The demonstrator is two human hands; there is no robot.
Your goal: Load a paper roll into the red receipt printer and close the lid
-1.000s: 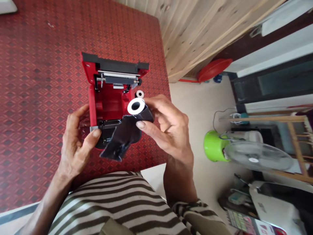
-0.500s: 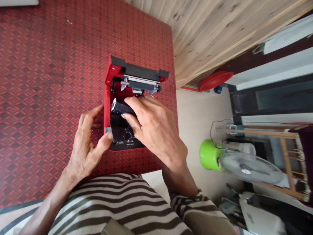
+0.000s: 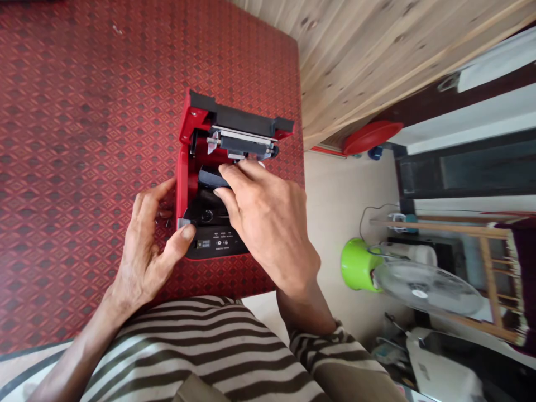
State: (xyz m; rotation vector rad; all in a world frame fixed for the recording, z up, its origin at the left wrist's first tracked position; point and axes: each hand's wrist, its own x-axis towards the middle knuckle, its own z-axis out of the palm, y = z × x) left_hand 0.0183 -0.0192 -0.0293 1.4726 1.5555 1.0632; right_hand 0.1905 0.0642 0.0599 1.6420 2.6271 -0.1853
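A red and black label printer (image 3: 182,178) stands on the table with its lid (image 3: 243,120) raised, showing a dark roller under the lid. My right hand (image 3: 268,223) reaches into the printer's bay, thumb and fingers closed around a black ribbon roll (image 3: 209,177). The roll's right part is hidden by my fingers. At the printer's left side, my left hand (image 3: 153,240) holds the body, its thumb on the grey front corner and fingers along the outer wall. The front panel (image 3: 215,241) shows small buttons and markings.
A red patterned cloth (image 3: 92,139) covers the table. Wooden planks (image 3: 355,56) rise along its far right side. On the floor to the right are a green bucket (image 3: 358,265), a fan (image 3: 427,287), a wooden rack (image 3: 488,268) and a red round object (image 3: 372,137).
The black roll has shifted right and sits deeper in the bay. Its loose black sheet no longer hangs over the front panel, whose markings now show. My left hand stays in place.
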